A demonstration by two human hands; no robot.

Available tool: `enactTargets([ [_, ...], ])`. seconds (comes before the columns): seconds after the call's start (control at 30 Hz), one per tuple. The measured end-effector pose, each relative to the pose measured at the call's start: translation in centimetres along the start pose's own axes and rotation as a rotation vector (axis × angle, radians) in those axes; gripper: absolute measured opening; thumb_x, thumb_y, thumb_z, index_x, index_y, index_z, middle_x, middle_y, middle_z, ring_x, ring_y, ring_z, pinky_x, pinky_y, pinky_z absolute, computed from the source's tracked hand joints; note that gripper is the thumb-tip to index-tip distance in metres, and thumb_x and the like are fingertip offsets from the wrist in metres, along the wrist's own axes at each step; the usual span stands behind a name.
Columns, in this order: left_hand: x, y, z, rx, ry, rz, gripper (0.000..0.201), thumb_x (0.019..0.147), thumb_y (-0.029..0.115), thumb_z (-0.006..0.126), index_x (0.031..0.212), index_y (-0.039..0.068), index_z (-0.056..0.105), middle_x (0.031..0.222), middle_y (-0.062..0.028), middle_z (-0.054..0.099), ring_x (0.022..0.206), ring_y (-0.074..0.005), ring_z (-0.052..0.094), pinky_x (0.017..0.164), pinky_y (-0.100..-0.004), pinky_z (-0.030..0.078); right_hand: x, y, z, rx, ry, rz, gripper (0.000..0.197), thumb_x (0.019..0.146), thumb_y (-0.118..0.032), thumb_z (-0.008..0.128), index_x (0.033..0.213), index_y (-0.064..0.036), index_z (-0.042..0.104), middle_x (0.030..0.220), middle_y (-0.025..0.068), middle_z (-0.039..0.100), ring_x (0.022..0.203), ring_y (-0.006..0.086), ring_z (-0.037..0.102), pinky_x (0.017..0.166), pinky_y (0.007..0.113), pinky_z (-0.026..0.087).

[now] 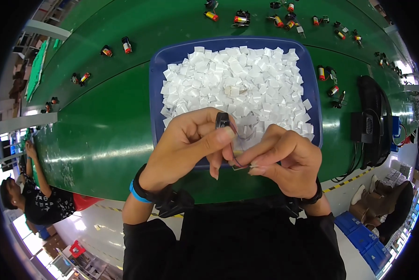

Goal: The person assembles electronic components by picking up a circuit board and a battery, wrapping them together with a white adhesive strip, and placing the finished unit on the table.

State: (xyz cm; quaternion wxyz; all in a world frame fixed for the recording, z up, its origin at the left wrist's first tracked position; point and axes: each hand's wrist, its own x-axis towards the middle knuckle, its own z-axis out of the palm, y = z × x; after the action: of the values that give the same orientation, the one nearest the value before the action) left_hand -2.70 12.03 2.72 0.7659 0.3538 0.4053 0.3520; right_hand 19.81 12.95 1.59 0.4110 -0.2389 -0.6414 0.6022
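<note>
Two bare hands meet just below the near rim of the blue plastic tray [156,93] heaped with white square pads. The left hand [184,147] is closed, pinching a small black oblong part [222,120] that stands upright, long axis pointing toward the tray. The right hand [284,158] is curled shut beside it, fingertips nipping a thin clear piece [241,148] just below the part.

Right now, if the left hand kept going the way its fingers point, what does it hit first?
Probably the right hand: the left hand points rightward, pinching a small black part, and their fingertips almost meet. Beyond lies the blue tray of white squares; depth is unclear.
</note>
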Motion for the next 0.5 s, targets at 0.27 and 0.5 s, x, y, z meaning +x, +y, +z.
enactTargets([
  [0.27, 0.0, -0.7, 0.5, -0.053, -0.038, 0.056, 0.037, 0.090, 0.023, 0.069, 0.107, -0.005, 0.053, 0.084, -0.0122, 0.063, 0.059, -0.0129, 0.063, 0.049, -0.0227, 0.051, 0.0, 0.2, 0.3, 0.019, 0.072, -0.076, 0.028, 0.081, -0.006, 0.076, 0.101, -0.0037, 0.055, 0.096, 0.0153, 0.072, 0.079, 0.0164, 0.061, 0.078, 0.030, 0.049],
  [0.5, -0.4, -0.4, 0.6, 0.033, -0.010, 0.193, 0.035, 0.081, 0.002, 0.075, 0.111, -0.002, 0.057, 0.090, -0.0101, 0.066, 0.069, -0.0108, 0.063, 0.052, -0.0205, 0.050, 0.3, -0.5, 1.6, 0.057, 0.357, 0.029, 0.046, 0.088, -0.027, 0.073, 0.110, -0.0013, 0.042, 0.087, 0.0132, 0.072, 0.082, 0.0164, 0.064, 0.079, 0.028, 0.051],
])
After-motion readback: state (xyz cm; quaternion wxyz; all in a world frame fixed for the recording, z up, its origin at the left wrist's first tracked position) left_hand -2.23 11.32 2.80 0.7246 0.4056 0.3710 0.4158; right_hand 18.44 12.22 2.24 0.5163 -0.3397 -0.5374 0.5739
